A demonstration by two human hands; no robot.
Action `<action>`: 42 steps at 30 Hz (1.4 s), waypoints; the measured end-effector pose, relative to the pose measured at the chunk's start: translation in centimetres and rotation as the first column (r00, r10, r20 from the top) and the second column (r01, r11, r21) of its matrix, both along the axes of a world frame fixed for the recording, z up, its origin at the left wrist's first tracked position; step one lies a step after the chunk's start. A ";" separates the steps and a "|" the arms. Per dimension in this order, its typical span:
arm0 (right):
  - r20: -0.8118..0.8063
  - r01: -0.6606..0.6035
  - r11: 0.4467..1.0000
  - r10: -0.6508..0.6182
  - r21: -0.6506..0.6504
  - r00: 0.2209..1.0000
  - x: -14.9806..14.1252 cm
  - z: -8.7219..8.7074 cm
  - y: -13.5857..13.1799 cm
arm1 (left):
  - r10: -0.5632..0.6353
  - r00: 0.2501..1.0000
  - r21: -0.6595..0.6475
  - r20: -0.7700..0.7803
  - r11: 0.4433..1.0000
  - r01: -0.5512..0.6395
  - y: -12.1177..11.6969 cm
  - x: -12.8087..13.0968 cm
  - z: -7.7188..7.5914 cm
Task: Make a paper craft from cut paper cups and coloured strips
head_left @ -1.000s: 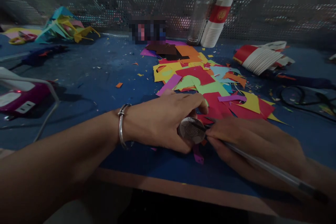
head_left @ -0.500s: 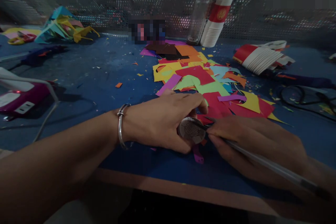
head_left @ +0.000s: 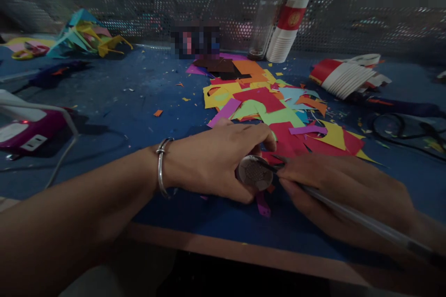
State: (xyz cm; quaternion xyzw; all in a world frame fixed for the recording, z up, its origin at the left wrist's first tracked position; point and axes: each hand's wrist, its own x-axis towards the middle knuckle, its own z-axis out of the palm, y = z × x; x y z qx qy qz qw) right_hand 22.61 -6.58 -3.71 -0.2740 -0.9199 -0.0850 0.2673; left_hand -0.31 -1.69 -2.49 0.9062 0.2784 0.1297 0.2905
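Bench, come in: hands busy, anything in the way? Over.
Left hand: gripping round patterned piece. Right hand: holding pen, tip at the piece, contact unclear. Colored paper scraps just beyond, none covering its face.

A craft workshop is suggested by the blue worktable [head_left: 163, 86], strewn with coloured paper offcuts [head_left: 259, 97] and backed by a perforated metal screen [head_left: 216, 2]; a power strip [head_left: 45, 127] is also kept there.
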 end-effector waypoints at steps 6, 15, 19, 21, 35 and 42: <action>-0.022 -0.008 1.000 0.007 -0.005 1.000 0.0 -0.3 0.1 | -0.001 1.000 -0.005 0.009 1.000 0.001 0.0 0.0 -0.1; -0.034 0.049 0.999 -0.048 0.008 0.998 0.8 0.0 0.1 | -0.013 1.000 0.004 -0.008 1.000 0.013 0.1 0.0 0.2; -0.051 0.011 1.000 -0.011 0.016 0.999 0.8 -0.1 0.1 | -0.006 1.000 0.014 -0.015 1.000 0.006 0.1 0.0 0.1; -0.044 0.015 1.000 -0.015 0.015 0.999 0.7 -0.1 0.1 | -0.005 1.000 0.012 -0.011 1.000 0.005 0.1 0.0 0.1; -0.045 -0.007 0.999 0.005 -0.052 0.999 0.3 0.0 0.2 | -0.013 1.000 0.013 -0.008 1.000 0.013 0.2 0.0 0.1; -0.062 -0.027 0.997 0.022 -0.068 0.998 0.4 -0.2 0.2 | -0.015 1.000 0.003 0.000 1.000 0.015 0.1 -0.1 0.1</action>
